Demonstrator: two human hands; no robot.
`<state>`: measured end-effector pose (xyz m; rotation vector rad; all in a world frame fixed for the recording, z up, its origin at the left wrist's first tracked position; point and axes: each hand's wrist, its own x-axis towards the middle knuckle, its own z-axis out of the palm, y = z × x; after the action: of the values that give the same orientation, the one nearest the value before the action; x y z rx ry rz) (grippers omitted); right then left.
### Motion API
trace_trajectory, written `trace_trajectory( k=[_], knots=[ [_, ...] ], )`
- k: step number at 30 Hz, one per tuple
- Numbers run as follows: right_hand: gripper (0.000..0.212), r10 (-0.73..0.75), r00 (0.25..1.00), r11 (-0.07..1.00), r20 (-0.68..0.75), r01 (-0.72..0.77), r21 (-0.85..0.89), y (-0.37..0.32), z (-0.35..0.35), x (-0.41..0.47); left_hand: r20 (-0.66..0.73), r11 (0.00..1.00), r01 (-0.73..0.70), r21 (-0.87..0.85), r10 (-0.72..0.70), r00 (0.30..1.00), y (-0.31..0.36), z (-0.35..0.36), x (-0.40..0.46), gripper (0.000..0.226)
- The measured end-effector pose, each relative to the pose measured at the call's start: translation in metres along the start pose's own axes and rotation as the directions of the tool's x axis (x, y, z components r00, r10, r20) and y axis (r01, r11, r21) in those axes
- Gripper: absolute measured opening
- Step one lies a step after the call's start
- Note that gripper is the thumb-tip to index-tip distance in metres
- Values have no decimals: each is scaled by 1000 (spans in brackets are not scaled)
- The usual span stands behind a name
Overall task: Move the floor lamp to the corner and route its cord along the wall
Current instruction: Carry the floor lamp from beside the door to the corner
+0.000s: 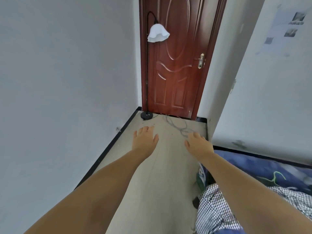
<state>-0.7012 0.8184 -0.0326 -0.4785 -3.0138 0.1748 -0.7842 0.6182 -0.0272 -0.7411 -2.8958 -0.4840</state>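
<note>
Your left hand point(145, 139) and right hand point(198, 143) hang empty, fingers spread, well short of the lamp point(147, 65) by the door point(177, 56); its cord point(179, 126) lies loose before the door.

— Which colours are seen on the lamp point(147, 68)?
— A black pole and black base point(146, 115) are shown, topped by a white shade point(158, 33). A grey-blue tint is seen on the cord point(179, 126).

— And the door point(177, 56)?
— It is finished in reddish-brown, with curved lines carved into its panels; a brass tone is seen on the handle point(200, 60).

— The room itself?
— The walls point(67, 65) are painted a pale grey-white, edged by a black skirting point(108, 149). The floor point(162, 166) is coloured beige.

— Any patterns?
— A black-and-white houndstooth check is carried by one cloth point(217, 211); dark blue, marked with a green line, is seen on the bedding point(263, 169).
</note>
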Motion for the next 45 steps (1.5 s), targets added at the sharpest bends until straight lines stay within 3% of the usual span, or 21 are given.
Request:
trace_trajectory(
  k=[6, 12, 15, 21, 28, 40, 45],
  knots=[
    [31, 18, 1000, 998, 19, -19, 56, 46, -21, 161, -34, 994, 100, -39, -101, 994, 5, 21, 134, 46],
    [40, -125, 992, 988, 9, 124, 93, 39, 7, 298, -30, 984, 175, -32, -176, 984, -19, 54, 263, 46],
    [35, -175, 984, 982, -16, 175, 65, 39, 18, 376, -44, 988, 151, -34, -152, 987, -26, 72, 344, 45],
    [37, -98, 995, 995, -21, 99, 22, 63, 5, 520, -23, 998, 65, -22, -66, 998, -33, 83, 505, 42],
    [37, -38, 998, 999, 53, 38, 2, 95, 13, 665, -11, 995, 60, -75, -61, 998, -43, 117, 655, 37],
    [39, -188, 964, 981, 186, 194, -10, 128, 75, 974, 24, 985, 172, 23, -173, 985, -81, 191, 923, 36],
    [40, -234, 948, 972, 217, 223, 74, 110, 103, 1081, 39, 958, 287, -1, -287, 957, -115, 209, 1010, 41]
  ],
)
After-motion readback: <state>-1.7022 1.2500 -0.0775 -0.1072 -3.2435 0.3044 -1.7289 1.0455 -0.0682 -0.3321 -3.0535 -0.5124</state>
